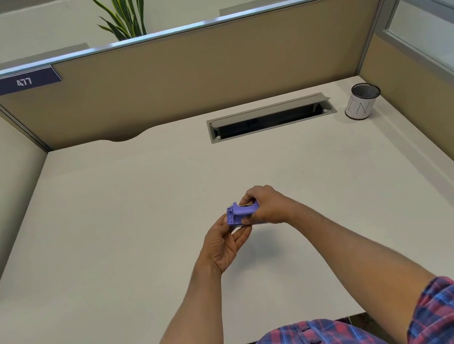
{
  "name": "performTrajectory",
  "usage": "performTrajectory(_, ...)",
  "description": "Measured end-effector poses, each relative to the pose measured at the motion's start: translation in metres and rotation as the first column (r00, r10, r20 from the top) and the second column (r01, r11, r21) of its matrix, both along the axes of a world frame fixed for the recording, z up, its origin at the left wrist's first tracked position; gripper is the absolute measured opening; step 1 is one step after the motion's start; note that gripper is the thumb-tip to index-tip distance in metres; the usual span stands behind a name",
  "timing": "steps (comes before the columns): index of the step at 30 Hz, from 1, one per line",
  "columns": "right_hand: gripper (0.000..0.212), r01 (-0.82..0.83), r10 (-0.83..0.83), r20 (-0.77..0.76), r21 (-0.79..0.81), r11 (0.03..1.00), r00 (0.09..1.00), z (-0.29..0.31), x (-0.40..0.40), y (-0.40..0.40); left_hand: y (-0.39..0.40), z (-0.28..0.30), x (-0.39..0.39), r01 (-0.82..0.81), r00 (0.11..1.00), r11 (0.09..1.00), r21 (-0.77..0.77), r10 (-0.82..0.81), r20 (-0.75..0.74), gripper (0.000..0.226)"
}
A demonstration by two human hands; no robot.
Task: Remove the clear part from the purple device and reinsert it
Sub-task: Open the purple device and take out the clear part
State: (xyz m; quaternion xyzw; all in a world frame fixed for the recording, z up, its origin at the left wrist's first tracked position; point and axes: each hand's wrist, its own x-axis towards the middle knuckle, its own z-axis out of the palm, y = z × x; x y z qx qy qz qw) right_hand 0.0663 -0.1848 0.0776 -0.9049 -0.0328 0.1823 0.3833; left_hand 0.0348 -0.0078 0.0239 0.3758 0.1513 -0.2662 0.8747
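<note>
A small purple device [239, 214] is held above the middle of the white desk [108, 221], between both hands. My right hand [267, 205] wraps over its right end from above, fingers curled around the top and side. My left hand [225, 242] supports it from below, with thumb and fingers on the lower left edge. A thin pale strip shows along the device's underside between the two hands; I cannot tell whether this is the clear part. Most of the device's right half is hidden by my right hand.
A mesh pen cup [361, 101] marked "IN" stands at the back right corner. A grey cable hatch [270, 118] lies open in the desk near the back. Beige partition walls [188, 76] enclose the desk at the back and the right.
</note>
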Motion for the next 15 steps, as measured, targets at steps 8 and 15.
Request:
performTrajectory(8,0.042,0.064,-0.068,0.033,0.122,0.99,0.997,0.003,-0.006,-0.003,-0.001,0.0,0.002,-0.001,1.0,0.992,0.13,0.002,-0.007,0.027)
performTrajectory(15,0.04,0.216,-0.238,0.035,0.311,0.926,0.971,0.01,-0.002,-0.02,-0.001,-0.004,0.0,-0.036,0.998,0.99,0.134,0.043,-0.05,0.029)
